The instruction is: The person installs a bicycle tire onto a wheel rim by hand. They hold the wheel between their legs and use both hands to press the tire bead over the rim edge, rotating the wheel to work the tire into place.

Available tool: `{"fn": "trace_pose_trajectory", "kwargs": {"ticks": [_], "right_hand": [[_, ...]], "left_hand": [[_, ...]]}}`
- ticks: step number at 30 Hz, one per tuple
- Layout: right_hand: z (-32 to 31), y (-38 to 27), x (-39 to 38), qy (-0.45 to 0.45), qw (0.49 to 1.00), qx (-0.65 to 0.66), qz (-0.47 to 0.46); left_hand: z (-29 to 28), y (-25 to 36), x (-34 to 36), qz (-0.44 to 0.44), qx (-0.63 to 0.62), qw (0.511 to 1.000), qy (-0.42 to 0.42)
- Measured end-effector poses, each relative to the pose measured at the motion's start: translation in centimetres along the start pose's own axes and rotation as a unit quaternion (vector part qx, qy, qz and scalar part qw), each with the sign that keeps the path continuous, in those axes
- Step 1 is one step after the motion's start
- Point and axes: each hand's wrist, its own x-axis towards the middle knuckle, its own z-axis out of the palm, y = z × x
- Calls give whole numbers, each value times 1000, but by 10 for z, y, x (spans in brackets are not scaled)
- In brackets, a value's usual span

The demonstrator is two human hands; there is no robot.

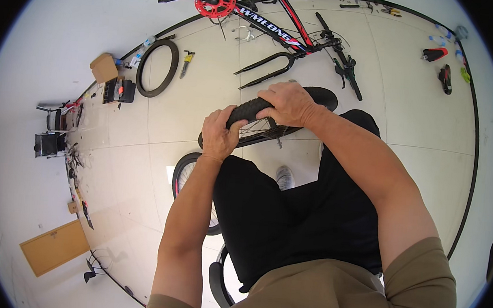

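Observation:
A bicycle wheel with a knobby black tyre stands in front of my knees, its spokes and axle end showing below the tyre. My left hand is closed round the tyre's left part, thumb on the near side. Farther right, my right hand grips the top of the same tyre, fingers over it and thumb beneath. A short stretch of tread shows between the two hands. Part of the rim is hidden behind my hands and right forearm.
A black and red bicycle frame with fork and handlebar lies ahead. Left of it are a loose tyre, a yellow-handled tool and a toolbox. Another wheel lies by my left knee. A saddle is far right.

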Motion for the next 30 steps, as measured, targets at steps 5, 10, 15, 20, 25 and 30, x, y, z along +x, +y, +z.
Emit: {"fn": "trace_pose_trajectory", "kwargs": {"ticks": [5, 10, 15, 20, 25, 30], "right_hand": [[-4, 3, 2, -39, 998, 35, 32], [-6, 7, 11, -134, 987, 38, 83], [-7, 7, 3, -92, 992, 16, 84], [-2, 7, -2, -36, 998, 17, 55], [-1, 7, -4, -58, 997, 9, 58], [-3, 7, -11, -20, 998, 26, 48]], "left_hand": [[5, 0, 2, -29, -14, 999, 6], [9, 3, 2, -67, -19, 997, 13], [11, 15, 7, -91, 1, 996, -16], [13, 13, 6, -83, 15, 996, -8], [-4, 12, 9, -153, -98, 978, -106], [-25, 10, 2, -195, -161, 957, -143]]}}
